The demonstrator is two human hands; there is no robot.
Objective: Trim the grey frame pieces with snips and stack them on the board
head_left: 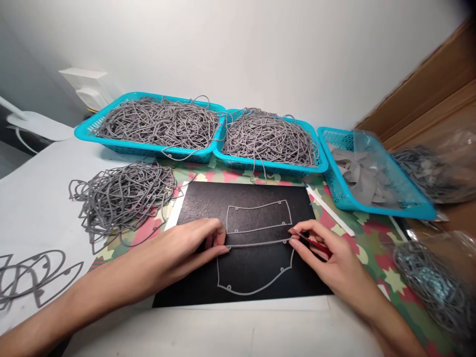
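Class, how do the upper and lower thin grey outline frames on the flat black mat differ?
The upper grey frame is shallow; the lower grey frame is deeper. The upper frame's bottom edge curves slightly; the lower frame's bulges downward. Both are thin, with small tabs.

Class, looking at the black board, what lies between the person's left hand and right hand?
In the head view, the lower grey frame lies there, its top edge crossing the black board between left hand and right hand.

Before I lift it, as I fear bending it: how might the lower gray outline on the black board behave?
The lower gray outline is probably floppy, since similar strips bend in the pile. It seems light, being thin and open-centred.
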